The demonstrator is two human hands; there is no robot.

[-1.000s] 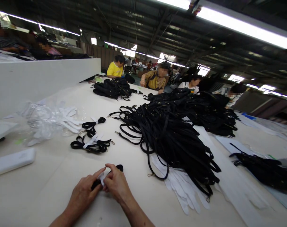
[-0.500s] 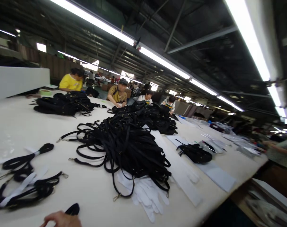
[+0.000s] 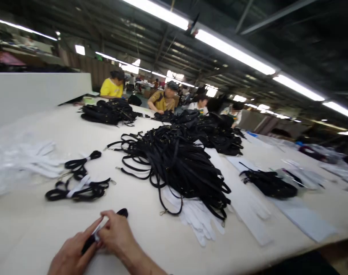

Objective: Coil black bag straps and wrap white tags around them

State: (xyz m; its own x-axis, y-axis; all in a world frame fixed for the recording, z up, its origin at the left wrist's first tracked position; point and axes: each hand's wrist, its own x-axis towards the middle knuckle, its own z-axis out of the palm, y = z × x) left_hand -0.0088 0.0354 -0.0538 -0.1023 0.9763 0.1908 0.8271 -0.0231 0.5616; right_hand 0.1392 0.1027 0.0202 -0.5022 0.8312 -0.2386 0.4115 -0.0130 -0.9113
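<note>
My left hand [image 3: 73,254] and my right hand [image 3: 116,236] meet at the near edge of the white table [image 3: 142,233]. Together they pinch a folded black strap bundle [image 3: 121,212] with a white band round it; the strap's looped end sticks out past my right fingers. Two finished banded strap bundles [image 3: 78,189] lie just beyond my hands to the left. A big heap of loose black straps [image 3: 176,164] with metal clips lies in the middle of the table, right of my hands.
White gloves [image 3: 199,219] lie under the heap's near edge. Clear plastic bags with white bands [image 3: 21,160] sit at the left. More black piles [image 3: 109,110] [image 3: 267,183] lie farther off. Several seated people [image 3: 164,99] work at the far side. A white partition [image 3: 39,91] stands left.
The view swung right and up, dropping my hands almost out of sight, then came back left and down. Both hands show again, still on the same strap bundle.
</note>
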